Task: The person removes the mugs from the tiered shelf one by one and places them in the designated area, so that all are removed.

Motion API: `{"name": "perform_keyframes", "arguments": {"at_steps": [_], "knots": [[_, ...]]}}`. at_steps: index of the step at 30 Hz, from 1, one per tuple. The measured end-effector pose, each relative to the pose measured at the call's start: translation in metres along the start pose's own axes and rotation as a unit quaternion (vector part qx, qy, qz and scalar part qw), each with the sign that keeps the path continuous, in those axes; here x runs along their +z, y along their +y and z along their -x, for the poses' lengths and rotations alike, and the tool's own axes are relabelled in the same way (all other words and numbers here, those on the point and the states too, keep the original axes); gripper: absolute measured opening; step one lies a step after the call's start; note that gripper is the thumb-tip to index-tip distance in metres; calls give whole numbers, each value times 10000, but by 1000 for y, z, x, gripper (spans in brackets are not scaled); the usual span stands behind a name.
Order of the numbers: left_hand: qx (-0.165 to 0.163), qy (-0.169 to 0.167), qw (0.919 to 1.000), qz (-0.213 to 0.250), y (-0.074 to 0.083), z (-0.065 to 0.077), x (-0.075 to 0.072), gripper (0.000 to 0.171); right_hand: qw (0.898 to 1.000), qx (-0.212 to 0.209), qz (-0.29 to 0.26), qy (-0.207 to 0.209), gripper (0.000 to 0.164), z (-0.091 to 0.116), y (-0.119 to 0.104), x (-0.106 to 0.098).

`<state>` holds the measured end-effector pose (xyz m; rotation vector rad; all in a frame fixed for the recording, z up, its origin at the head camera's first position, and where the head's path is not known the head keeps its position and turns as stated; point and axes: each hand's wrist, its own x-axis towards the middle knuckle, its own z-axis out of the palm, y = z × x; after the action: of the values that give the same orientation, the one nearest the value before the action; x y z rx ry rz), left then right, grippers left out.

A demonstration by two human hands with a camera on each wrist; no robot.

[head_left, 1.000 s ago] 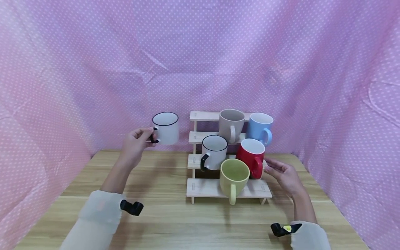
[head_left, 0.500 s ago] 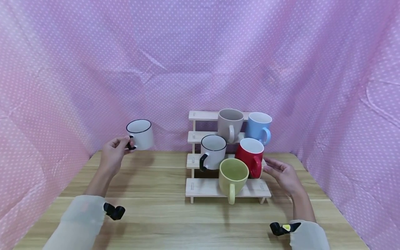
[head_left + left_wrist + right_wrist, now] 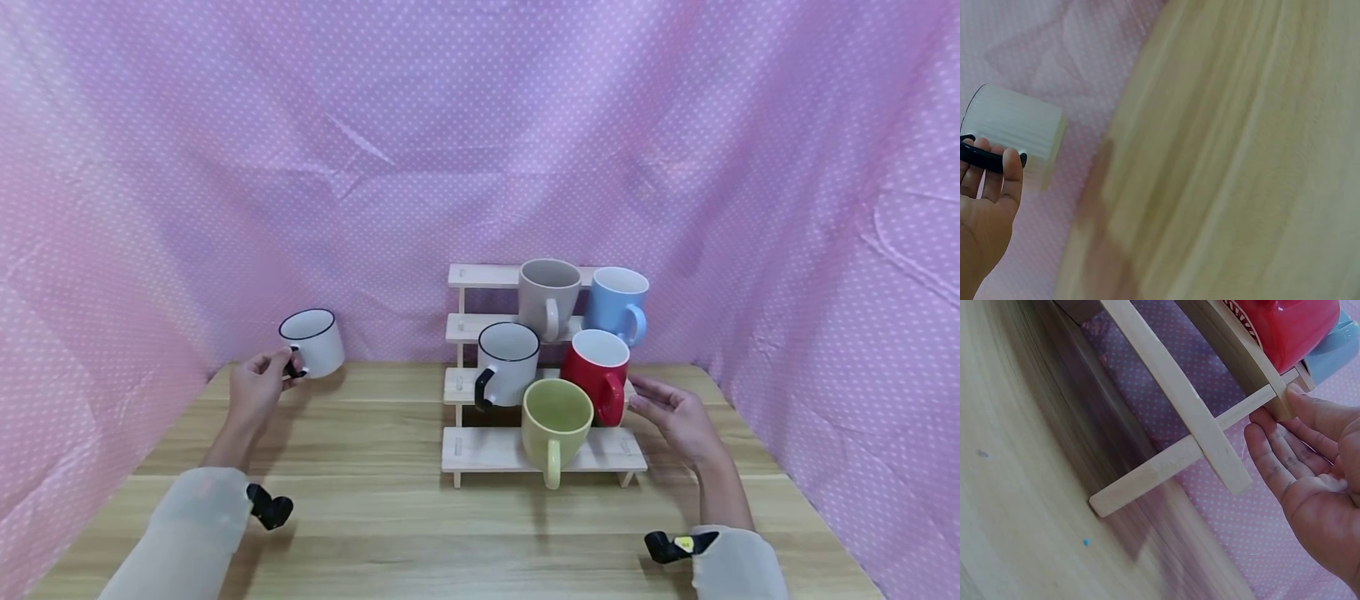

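Observation:
In the head view my left hand [image 3: 258, 387] holds a white enamel-style mug [image 3: 322, 352] with a black rim by its black handle, off to the left near the back of the table. The left wrist view shows the fingers around that handle [image 3: 985, 159], and the mug hangs in front of the cloth. At the right end of a tiered wooden stand [image 3: 480, 450], my right hand [image 3: 678, 421] pinches one shelf. Seen from the right wrist, the thumb lies on top of the shelf end [image 3: 1282, 403] with fingers below it.
On the stand are another white mug [image 3: 517, 375] with a black handle, a red mug [image 3: 588, 375], a yellow-green mug [image 3: 547, 433], a grey mug [image 3: 536, 304] and a blue mug [image 3: 609, 304]. Pink dotted cloth [image 3: 480, 150] hangs behind the wooden table [image 3: 360, 500].
My left hand has carried the white mug leftward, away from the stand, and lowered it toward the table. My right hand keeps its hold at the stand's right end.

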<state>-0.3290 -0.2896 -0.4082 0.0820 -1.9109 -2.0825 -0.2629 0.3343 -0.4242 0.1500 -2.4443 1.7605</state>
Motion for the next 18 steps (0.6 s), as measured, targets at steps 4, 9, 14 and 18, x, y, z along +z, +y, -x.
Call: {"name": "perform_keyframes", "arguments": {"at_steps": [4, 9, 14, 18], "knots": [[-66, 221, 9997, -109, -10, 1, -5, 32, 10000, -70, -17, 13, 62, 0, 1, 0], [-80, 379, 9967, -709, -19, 0, -11, 39, 9999, -98, -14, 44, 61, 0, 1, 0], [-471, 636, 9963, -334, -27, -1, -18, 32, 9999, -122, -23, -18, 61, 0, -1, 1], [-725, 500, 9956, 316, -30, -4, -22, 37, 9999, -95, -107, -23, 60, 2, -4, 1]]}}
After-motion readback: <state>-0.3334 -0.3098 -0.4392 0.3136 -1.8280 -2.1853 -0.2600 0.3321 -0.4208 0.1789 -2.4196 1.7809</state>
